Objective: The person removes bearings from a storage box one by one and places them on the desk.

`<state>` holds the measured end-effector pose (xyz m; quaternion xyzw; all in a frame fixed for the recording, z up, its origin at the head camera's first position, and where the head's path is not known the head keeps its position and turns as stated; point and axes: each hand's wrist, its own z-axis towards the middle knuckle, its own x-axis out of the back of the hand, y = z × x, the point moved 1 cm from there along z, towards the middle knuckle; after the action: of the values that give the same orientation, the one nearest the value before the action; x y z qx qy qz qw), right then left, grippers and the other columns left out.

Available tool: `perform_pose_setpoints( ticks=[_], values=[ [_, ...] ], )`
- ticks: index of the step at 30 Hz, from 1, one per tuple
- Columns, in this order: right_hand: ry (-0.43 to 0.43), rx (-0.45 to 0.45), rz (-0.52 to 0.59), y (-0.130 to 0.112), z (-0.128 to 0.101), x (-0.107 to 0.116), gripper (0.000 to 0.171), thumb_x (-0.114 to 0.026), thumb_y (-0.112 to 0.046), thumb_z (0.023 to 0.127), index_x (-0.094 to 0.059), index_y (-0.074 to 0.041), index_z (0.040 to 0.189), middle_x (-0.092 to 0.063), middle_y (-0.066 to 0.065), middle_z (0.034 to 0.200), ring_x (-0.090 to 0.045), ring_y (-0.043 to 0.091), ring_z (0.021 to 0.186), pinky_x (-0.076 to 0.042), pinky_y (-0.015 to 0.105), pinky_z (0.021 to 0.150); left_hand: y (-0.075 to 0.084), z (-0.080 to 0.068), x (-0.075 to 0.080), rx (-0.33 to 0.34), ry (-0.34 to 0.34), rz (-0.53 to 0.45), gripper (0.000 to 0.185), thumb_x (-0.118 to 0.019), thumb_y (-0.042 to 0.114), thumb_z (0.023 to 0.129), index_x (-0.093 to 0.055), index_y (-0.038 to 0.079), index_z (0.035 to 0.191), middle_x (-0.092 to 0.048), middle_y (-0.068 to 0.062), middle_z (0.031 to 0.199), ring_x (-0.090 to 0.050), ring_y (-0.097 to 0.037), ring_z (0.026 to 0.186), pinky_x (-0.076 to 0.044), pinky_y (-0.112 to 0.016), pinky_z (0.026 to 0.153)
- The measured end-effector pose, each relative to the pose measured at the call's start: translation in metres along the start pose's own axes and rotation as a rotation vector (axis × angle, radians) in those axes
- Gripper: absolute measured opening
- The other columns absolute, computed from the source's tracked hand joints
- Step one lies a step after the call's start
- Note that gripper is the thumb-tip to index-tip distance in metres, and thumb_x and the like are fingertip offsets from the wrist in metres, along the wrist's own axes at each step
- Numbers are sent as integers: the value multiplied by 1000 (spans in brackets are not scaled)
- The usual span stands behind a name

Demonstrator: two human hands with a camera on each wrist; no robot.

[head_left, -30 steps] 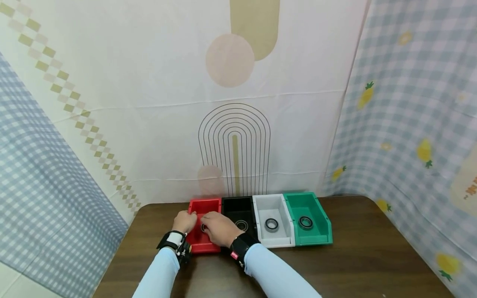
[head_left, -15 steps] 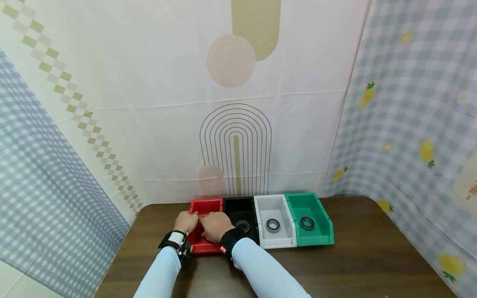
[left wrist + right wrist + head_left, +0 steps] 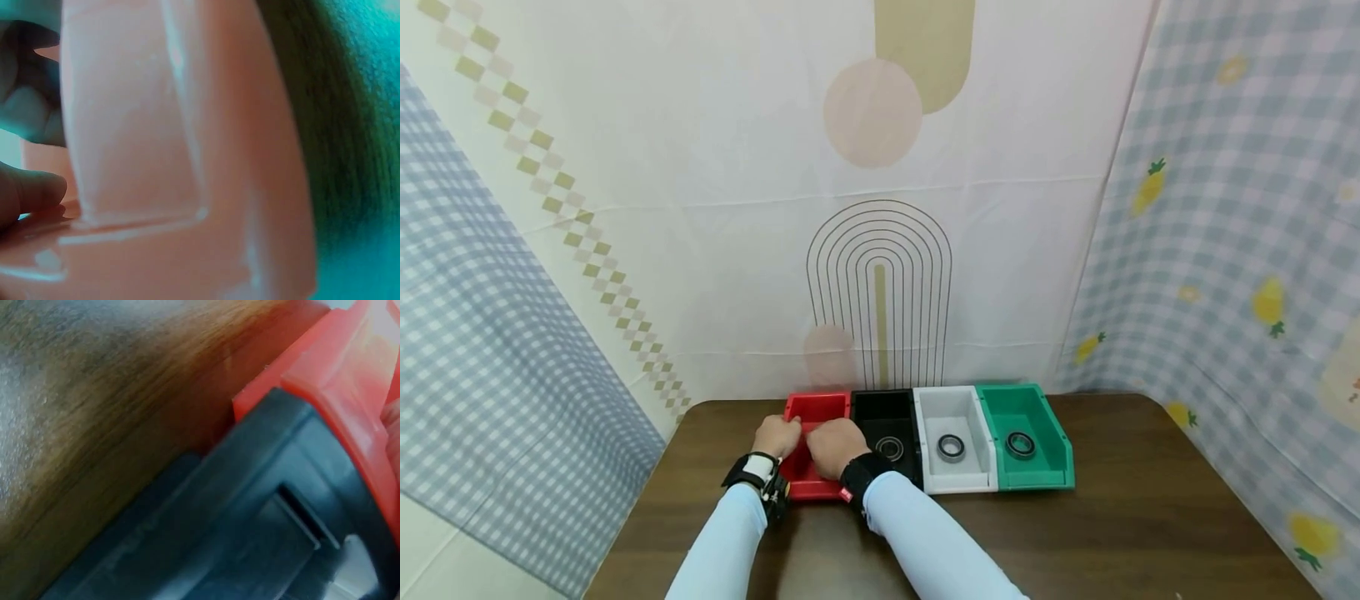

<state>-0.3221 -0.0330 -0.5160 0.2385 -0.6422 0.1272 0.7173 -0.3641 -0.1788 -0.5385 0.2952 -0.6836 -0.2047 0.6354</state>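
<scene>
From the head view, both my hands are at the red bin [image 3: 817, 406], the leftmost of four bins set side by side on the brown table [image 3: 1112, 517]. My left hand [image 3: 776, 436] rests on the bin's left wall; my right hand [image 3: 835, 447] lies over its inside, fingers bent down. Whether either hand has closed on anything I cannot tell — the backs of my hands cover the fingers and the bin floor. The black bin [image 3: 886, 421], white bin [image 3: 951, 433] and green bin [image 3: 1022, 429] each hold one bearing ring: [image 3: 891, 448], [image 3: 951, 447], [image 3: 1019, 444]. I judge those three bins settled and the red one the work left; any ring in it is hidden.

The left wrist view is blurred and colour-shifted: a pale pink wall of the red bin [image 3: 175, 162] fills it, with fingertips [image 3: 31, 190] touching at the left edge.

The right wrist view shows the table's wood grain [image 3: 94, 400], the red bin's corner [image 3: 337, 381] and the black bin's outside [image 3: 237, 525] — no fingers clearly in sight.
</scene>
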Motion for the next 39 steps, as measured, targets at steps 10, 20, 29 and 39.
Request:
perform_pose_setpoints(
  ticks=[10,20,29,39],
  values=[
    [3,-2,-123,-3,2,-6,28,-71,-35,98,-74,-24,73,-62,-8,60,-62,10,66,-54,24,71,-49,60,-31,-14,-37,-10,44,-51,36,105,-72,9,78,-67,-11,77,-62,-27,73,-47,-33,60],
    [7,8,-106,1,3,-3,25,-72,-34,97,-74,-24,74,-61,-7,62,-59,11,65,-52,24,70,-31,43,-21,-20,-15,-6,43,-52,36,104,-73,5,82,-67,-13,78,-62,-30,74,-49,-36,64],
    [-14,15,-85,-2,2,-5,22,-75,-35,95,-75,-24,76,-60,-7,62,-57,12,66,-51,24,72,-30,34,-20,-20,-29,-18,43,-50,34,104,-70,5,79,-66,-13,77,-62,-28,74,-48,-33,61],
    [-7,29,-80,1,5,-7,26,-72,-33,96,-72,-23,72,-64,-7,66,-60,12,68,-53,25,72,-5,8,-5,6,-16,-44,42,-50,33,105,-69,5,79,-61,-11,73,-58,-26,71,-48,-34,63]
  ],
)
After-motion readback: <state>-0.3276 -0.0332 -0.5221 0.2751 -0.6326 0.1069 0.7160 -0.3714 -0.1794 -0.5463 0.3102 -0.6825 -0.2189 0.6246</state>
